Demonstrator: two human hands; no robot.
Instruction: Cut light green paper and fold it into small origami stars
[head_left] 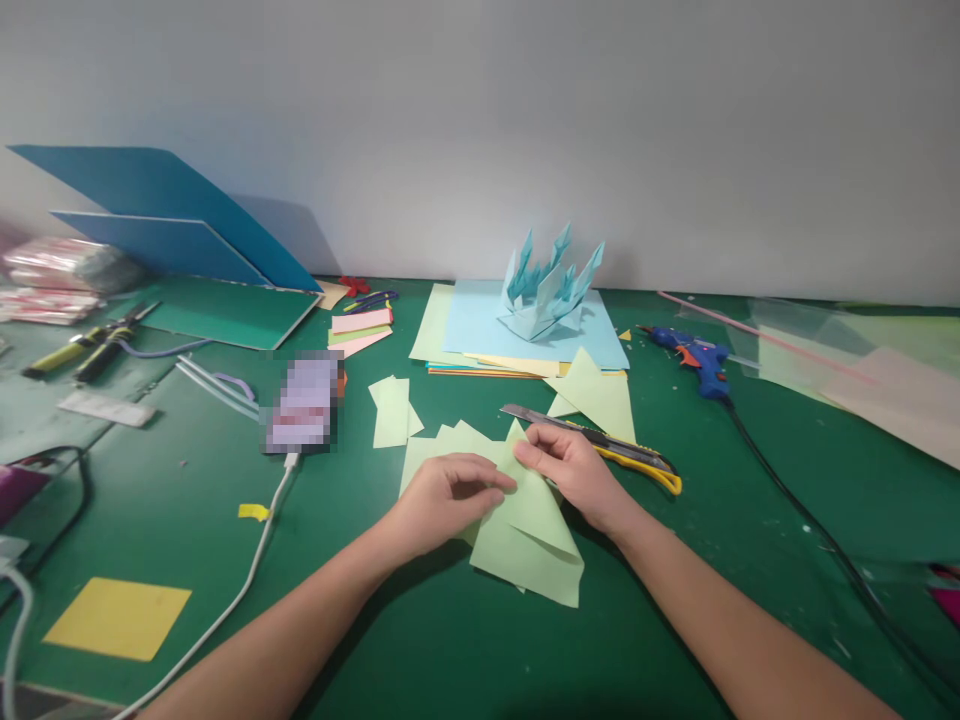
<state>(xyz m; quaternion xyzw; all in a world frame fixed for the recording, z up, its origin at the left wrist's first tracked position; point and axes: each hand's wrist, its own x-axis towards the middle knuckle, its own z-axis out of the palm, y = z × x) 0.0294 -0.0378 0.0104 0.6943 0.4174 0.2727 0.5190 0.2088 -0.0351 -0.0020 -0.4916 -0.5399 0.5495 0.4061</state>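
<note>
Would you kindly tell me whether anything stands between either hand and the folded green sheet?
Nothing visible does: the right hand pinches the folded green sheet, and the left hand's fingertips appear to touch it. The yellow-handled cutter lies beside the right hand, not between.

This looks like a craft workshop. A glue gun (709,362), pliers (103,358) and stacked coloured paper (476,325) share a green worktop (450,655).

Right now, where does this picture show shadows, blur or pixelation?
In the head view, blocky pixels cover the lilac device; a soft shadow falls on the wall beside the blue board; the plastic-wrapped packs at far left look smeared; the light green sheet in the right hand shows clear edges.
</note>
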